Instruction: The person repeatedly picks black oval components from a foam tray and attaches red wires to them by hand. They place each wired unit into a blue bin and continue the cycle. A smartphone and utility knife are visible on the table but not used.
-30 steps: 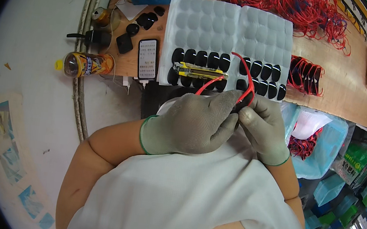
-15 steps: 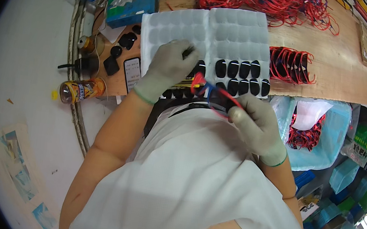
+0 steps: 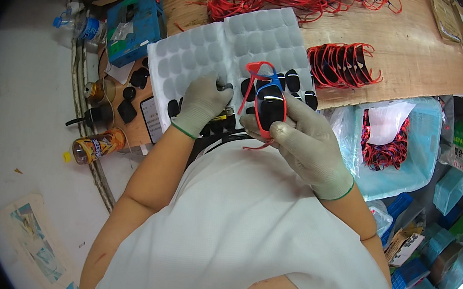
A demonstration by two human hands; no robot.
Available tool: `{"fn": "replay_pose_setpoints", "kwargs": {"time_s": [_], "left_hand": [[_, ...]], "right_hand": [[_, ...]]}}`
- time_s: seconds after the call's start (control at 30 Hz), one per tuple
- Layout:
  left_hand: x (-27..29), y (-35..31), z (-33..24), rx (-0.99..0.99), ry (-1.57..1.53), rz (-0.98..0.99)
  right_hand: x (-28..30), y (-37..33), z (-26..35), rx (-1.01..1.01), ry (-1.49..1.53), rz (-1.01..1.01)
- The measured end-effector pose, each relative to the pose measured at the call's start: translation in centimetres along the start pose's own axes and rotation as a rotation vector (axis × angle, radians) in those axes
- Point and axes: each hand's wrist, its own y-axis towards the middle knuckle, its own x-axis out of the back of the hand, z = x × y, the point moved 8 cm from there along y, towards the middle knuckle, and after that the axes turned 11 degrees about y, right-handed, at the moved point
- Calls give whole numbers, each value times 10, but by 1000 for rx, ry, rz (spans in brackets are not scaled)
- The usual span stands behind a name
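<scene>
the grey-gloved right hand (image 3: 309,146) grips a red-and-blue plastic glasses frame (image 3: 276,81), right of the grey-gloved left hand (image 3: 202,103); whether that one pinches the dark glossy piece (image 3: 227,87) at its fingertips, i cannot tell. a hard thumb squeeze might pop out the frame's rounded black lens (image 3: 272,112). half a second ago the frame was blurred; now it's sharper.

We see thin, fine-knit grey work gloves on the left hand (image 3: 203,102) and the right hand (image 3: 312,148), snug over the fingers, each finished with a narrow green hem (image 3: 183,132) at the wrist. Both forearms (image 3: 159,174) are bare above the cuffs. Over the torso we find a loose, off-white garment (image 3: 245,217) of softly creased cloth, its neckline (image 3: 290,271) rounded.
</scene>
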Motion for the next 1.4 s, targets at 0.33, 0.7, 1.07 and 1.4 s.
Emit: {"fn": "replay_pose_setpoints", "kwargs": {"time_s": [0.33, 0.7, 1.07, 1.4], "left_hand": [[97, -118, -1, -256, -843, -204], [101, -142, 30, -242, -1090, -180], [60, -128, 5, -139, -1528, 307], [48, -137, -6, -333, -1891, 664]], "right_hand": [[-13, -3, -6, -63, 190, 84], [-30, 3, -19, -163, 173, 132], [-52, 11, -47, 110, -461, 144], [-56, 9, -39, 175, -737, 246]]}}
